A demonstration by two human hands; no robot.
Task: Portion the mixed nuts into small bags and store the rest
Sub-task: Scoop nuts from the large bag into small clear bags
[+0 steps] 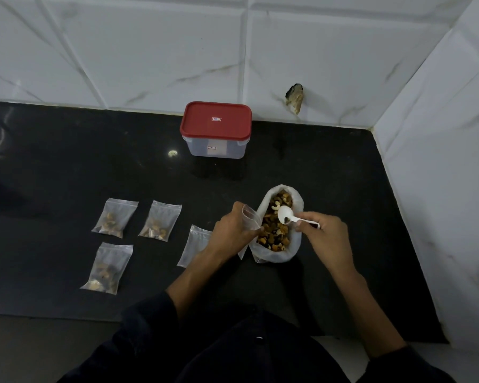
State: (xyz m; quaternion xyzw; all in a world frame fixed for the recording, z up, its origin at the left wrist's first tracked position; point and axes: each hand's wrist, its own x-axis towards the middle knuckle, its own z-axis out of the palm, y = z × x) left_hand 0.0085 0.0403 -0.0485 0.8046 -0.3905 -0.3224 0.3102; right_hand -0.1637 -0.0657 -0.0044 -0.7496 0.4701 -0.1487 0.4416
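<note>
Scooping step: right hand (pixel 325 233) pinches white spoon (pixel 286 216) over big nut bag (pixel 277 225) mid-surface, nearly empty; left hand (pixel 234 229) grips small bag (pixel 250 215) beside it. Best dig deeper, keep mouth open, close.

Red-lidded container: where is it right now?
In the head view the red-lidded container stands closed at the back of the black counter, against the tiled wall, beyond the open bag of mixed nuts and apart from both hands.
</note>
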